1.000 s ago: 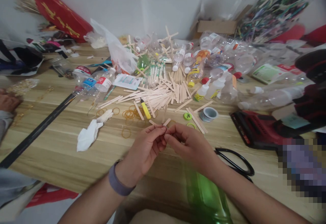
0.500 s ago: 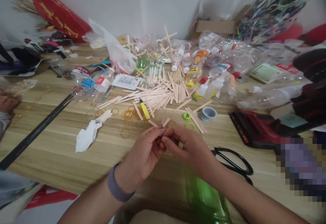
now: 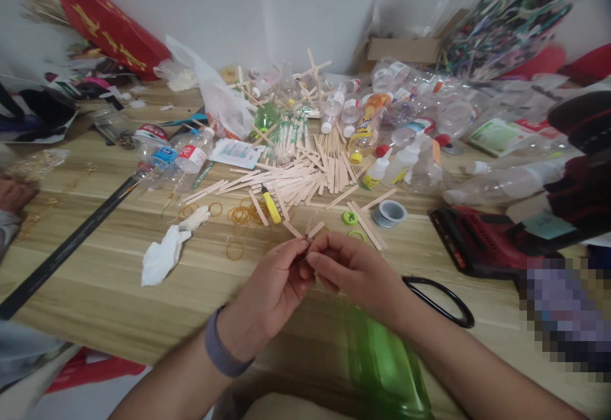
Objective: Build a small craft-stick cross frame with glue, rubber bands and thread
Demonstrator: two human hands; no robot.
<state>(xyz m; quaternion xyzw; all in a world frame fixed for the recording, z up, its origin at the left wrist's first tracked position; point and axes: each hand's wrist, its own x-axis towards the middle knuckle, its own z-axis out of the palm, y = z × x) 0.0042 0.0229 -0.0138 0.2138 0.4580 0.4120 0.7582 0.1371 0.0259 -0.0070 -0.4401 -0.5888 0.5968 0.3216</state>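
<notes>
My left hand is closed, pinching crossed wooden craft sticks whose ends fan out beyond the fingertips. Close against it, my right hand has thumb and forefinger pressed together at the spot where the sticks meet. Something thin and dark shows there, too small to make out. Fingers hide the lower part of the sticks. Under my right forearm lies a clear green plastic bottle. Black-handled scissors are partly covered by the same arm. Several rubber bands and a yellow-handled tool lie just beyond my hands.
A pile of loose craft sticks spreads mid-table, with several plastic bottles behind. A wire spool and a red-black power tool stand right. White gloves and a long black strip lie left, near another person's hand.
Both hands have shifted slightly right, and the crossed sticks have turned and spread a little more into view. My right forearm now covers more of the scissors.
</notes>
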